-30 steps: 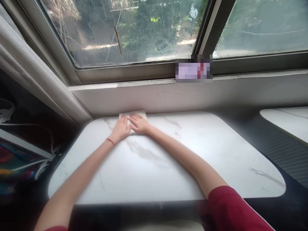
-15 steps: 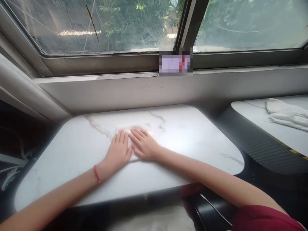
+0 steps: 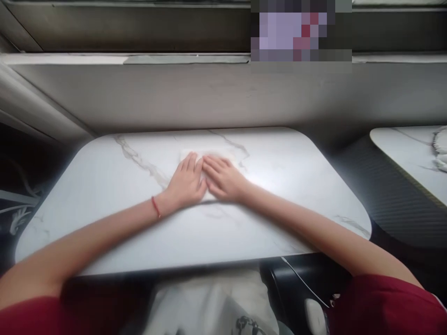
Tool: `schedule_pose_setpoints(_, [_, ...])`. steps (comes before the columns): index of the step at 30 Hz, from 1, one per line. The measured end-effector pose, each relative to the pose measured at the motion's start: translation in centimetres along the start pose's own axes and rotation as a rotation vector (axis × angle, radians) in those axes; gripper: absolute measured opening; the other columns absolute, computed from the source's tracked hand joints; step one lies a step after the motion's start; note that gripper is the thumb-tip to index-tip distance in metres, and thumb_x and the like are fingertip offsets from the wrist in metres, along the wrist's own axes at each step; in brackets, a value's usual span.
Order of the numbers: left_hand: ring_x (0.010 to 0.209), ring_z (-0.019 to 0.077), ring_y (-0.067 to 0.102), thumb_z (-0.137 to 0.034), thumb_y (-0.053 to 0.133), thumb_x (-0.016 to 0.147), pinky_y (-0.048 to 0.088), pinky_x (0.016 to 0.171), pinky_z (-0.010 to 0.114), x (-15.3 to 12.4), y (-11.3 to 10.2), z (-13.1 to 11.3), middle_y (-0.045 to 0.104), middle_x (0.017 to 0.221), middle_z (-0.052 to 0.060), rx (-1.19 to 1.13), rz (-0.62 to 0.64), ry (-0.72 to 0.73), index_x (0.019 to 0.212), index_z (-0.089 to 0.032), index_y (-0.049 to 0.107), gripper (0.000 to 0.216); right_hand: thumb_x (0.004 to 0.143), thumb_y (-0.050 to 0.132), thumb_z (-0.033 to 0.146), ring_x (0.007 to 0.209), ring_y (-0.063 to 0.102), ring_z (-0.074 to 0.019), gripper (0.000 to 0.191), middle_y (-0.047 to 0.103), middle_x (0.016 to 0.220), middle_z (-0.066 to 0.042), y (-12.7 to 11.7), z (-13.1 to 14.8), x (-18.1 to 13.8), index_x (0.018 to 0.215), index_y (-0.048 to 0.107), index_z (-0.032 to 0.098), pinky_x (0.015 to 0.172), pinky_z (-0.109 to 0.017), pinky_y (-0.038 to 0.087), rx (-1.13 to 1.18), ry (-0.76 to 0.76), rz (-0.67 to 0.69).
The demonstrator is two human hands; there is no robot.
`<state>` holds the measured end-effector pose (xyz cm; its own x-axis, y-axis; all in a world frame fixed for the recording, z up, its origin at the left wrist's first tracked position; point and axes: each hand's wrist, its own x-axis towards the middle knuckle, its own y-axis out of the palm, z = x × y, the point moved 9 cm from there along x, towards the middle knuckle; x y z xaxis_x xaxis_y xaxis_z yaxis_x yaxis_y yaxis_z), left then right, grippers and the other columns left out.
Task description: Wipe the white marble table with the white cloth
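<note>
White cloth (image 3: 223,156), folded flat, is lying directly under both palms on the marble table (image 3: 104,186), its far edge peeking out just beyond the fingertips and its long axis running sideways across them. Left hand (image 3: 186,184) and right hand (image 3: 223,181) are pressing down side by side, touching at the thumbs, fingers stretched out flat and close together, gripping nothing; neither is nearer.

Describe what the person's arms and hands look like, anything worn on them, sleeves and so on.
Both hands are bare, with no gloves or rings that can be made out. The left hand has a thin red string bracelet around its wrist. The right hand wears nothing visible at the wrist. Both forearms are uncovered, and short dark red sleeves begin up by the shoulders.
</note>
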<state>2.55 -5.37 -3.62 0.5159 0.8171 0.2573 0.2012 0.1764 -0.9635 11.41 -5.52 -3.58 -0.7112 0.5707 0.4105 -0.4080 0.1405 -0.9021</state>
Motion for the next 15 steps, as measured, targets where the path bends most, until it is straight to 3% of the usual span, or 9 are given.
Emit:
schedule_pose_setpoints(8, [0.150, 0.0380, 0.037, -0.037, 0.045, 0.097, 0.028, 0.123, 0.051, 10.9, 3.4, 1.2, 0.045, 0.156, 0.025, -0.127, -0.070, 0.015, 0.147, -0.003, 0.045, 0.060, 0.104, 0.031, 0.045, 0.148, 0.043, -0.0343, 0.060, 0.047, 0.159, -0.019, -0.4, -11.3, 1.0, 0.149, 0.049, 0.010, 0.118, -0.057, 0.035, -0.004, 0.153, 0.022])
schedule_pose_setpoints(11, [0.150, 0.0366, 0.037, -0.042, 0.042, 0.100, 0.026, 0.124, 0.050, 12.8, 4.3, 1.3, 0.044, 0.156, 0.024, -0.158, -0.068, 0.020, 0.148, -0.005, 0.045, 0.060, 0.106, 0.026, 0.051, 0.148, 0.043, -0.0335, 0.063, 0.047, 0.159, -0.018, -0.8, -13.3, 0.6, 0.150, 0.048, 0.012, 0.119, -0.058, 0.035, 0.007, 0.169, 0.030])
schedule_pose_setpoints(15, [0.152, 0.0350, 0.032, -0.051, 0.037, 0.102, 0.023, 0.125, 0.051, 13.1, 4.4, 1.2, 0.042, 0.158, 0.019, -0.192, -0.070, 0.062, 0.153, -0.012, 0.040, 0.064, 0.107, 0.020, 0.058, 0.150, 0.041, -0.0333, 0.067, 0.043, 0.162, -0.014, -0.9, -14.1, 0.1, 0.154, 0.044, 0.017, 0.121, -0.061, 0.031, 0.024, 0.172, 0.033])
